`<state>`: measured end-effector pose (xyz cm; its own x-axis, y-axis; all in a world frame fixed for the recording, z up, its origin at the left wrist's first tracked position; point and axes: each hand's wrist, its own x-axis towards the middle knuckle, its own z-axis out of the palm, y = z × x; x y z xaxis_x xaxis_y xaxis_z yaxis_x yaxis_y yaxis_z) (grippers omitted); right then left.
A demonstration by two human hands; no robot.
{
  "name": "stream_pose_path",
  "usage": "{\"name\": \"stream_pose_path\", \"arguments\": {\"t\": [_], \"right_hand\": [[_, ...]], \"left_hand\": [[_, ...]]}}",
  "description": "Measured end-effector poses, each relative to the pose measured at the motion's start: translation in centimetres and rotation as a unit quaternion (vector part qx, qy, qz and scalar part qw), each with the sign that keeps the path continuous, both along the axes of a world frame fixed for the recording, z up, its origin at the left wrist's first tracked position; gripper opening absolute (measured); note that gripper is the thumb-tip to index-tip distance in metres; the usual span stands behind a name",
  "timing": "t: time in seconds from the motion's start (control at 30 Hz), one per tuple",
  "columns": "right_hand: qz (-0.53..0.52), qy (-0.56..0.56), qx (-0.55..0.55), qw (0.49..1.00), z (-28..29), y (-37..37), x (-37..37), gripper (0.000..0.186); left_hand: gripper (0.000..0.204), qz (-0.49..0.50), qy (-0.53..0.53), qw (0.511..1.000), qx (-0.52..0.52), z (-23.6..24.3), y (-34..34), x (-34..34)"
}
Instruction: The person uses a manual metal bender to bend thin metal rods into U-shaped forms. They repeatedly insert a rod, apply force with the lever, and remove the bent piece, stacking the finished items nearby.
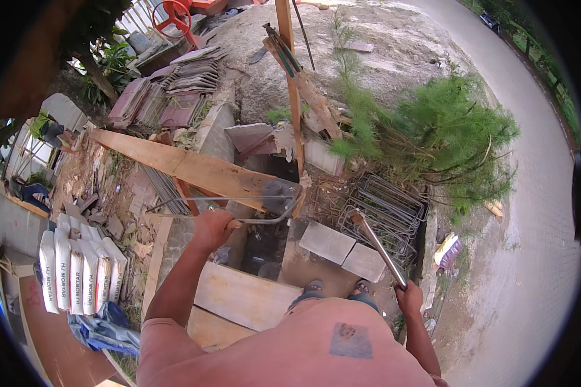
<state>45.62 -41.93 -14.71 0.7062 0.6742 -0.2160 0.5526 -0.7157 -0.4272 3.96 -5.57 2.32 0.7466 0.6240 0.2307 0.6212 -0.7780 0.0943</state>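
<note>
- Left hand (212,227): fingers wrapped tight around a thin steel rod (265,209) bent into a loop, held out over the dark pit (265,248) just in front of the person.
- Steel rod: its loop lies across the near end of the long wooden plank (187,166), which spans the pit's far left edge.
- Right hand (408,298): fist closed on the lower end of a metal pipe (377,248), which slants up and to the left.
- Metal pipe: its upper end reaches the stack of bent wire stirrups (387,209) at the pit's right edge, beside two grey pavers (342,251).
- Surroundings: white mortar bags (77,267) stand in a row well to the left; a green bushy shrub (445,138) grows behind the stirrups; an upright wooden post (292,84) rises at the pit's far edge.
</note>
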Motion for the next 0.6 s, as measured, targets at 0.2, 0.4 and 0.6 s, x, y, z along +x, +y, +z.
{"name": "stream_pose_path", "arguments": {"t": [0.2, 0.4, 0.6], "right_hand": [[0.015, 0.07, 0.009, 0.997, -2.4, 0.1, 4.1, 0.041], [0.03, 0.101, 0.011, 0.994, -5.5, 0.7, 7.7, 0.04], [0.043, 0.071, 0.021, 0.996, -5.3, -0.7, 9.1, 0.041]], "left_hand": [[0.051, 0.252, -0.088, 0.959, -0.092, 3.9, -2.3, 2.6], [0.07, 0.385, -0.04, 0.902, -0.189, -1.1, 2.4, 2.5], [0.072, 0.356, -0.011, 0.911, -0.208, -3.5, 4.0, 2.3]]}}
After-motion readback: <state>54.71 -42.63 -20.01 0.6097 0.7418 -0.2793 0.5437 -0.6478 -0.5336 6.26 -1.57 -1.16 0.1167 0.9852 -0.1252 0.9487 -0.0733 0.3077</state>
